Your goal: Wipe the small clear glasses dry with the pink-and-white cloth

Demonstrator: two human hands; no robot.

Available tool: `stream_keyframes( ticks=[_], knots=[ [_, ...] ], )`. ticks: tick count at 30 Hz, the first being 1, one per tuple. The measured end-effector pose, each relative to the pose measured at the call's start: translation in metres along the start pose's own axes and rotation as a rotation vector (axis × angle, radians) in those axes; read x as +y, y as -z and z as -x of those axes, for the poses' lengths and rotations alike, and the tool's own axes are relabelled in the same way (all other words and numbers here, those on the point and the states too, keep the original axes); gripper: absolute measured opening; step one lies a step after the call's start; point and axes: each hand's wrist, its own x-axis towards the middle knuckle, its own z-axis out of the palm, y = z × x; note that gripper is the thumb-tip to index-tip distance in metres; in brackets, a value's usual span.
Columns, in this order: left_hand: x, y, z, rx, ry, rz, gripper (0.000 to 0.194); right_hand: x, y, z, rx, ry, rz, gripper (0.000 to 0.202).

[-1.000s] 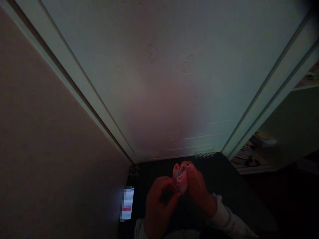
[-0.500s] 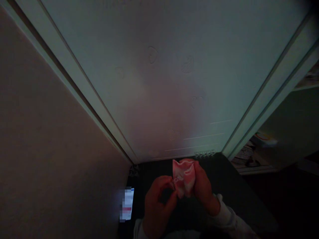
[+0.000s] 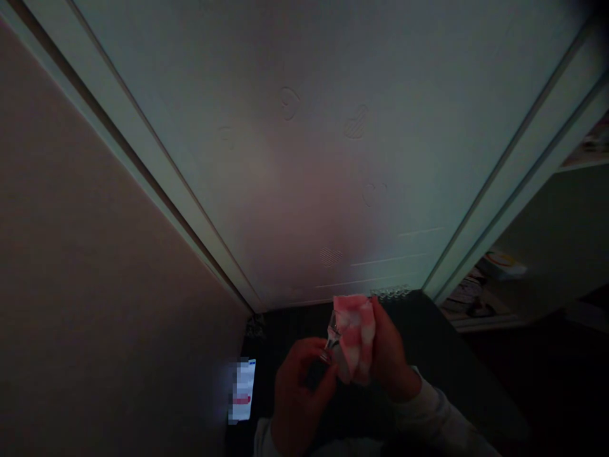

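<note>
My left hand (image 3: pixel 303 377) pinches the lower end of a small, clear, shiny object (image 3: pixel 332 337), glass-like with a narrow neck. Its exact kind is hard to make out in the dim light. A pink and white checked cloth (image 3: pixel 354 339) is held in my right hand (image 3: pixel 391 355), whose fingers are mostly hidden behind it. The cloth lies against the right side of the clear object and covers part of it. Both hands are above a dark surface (image 3: pixel 428 349).
A lit phone (image 3: pixel 244 390) lies at the left beside the wall (image 3: pixel 118 304). Ahead stands a pale panel (image 3: pixel 295 190) with embossed hearts. To the right, a shelf holds a white box (image 3: pixel 504 265) and other items. A clear beaded object (image 3: pixel 392 292) sits at the panel's foot.
The cloth has shifted and turned in my right hand, showing its checked outer side. More of the clear object now shows between it and my left fingers. My left hand has barely moved.
</note>
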Motion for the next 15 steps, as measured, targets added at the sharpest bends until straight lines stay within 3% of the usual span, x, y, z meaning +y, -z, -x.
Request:
stream_keyframes(
  ticks=[4,6,8,11,15],
  knots=[
    [0.000,0.000,-0.001,-0.036,0.021,-0.026,0.017,-0.004,-0.007,0.001,0.095,-0.290,-0.198,0.040],
    [0.000,0.000,-0.002,-0.058,0.032,-0.051,0.017,-0.009,-0.011,0.005,0.089,-0.315,-0.226,0.041],
    [0.002,-0.001,-0.003,-0.073,0.042,-0.088,0.015,-0.013,-0.014,0.010,0.088,-0.262,-0.194,0.042],
    [0.003,-0.002,-0.003,-0.066,0.050,-0.152,0.012,-0.017,-0.015,0.020,-0.029,-0.106,-0.025,0.045],
    [0.002,-0.002,-0.003,-0.027,0.019,-0.187,0.012,-0.014,-0.015,0.028,-0.146,0.089,0.166,0.033]
  ],
)
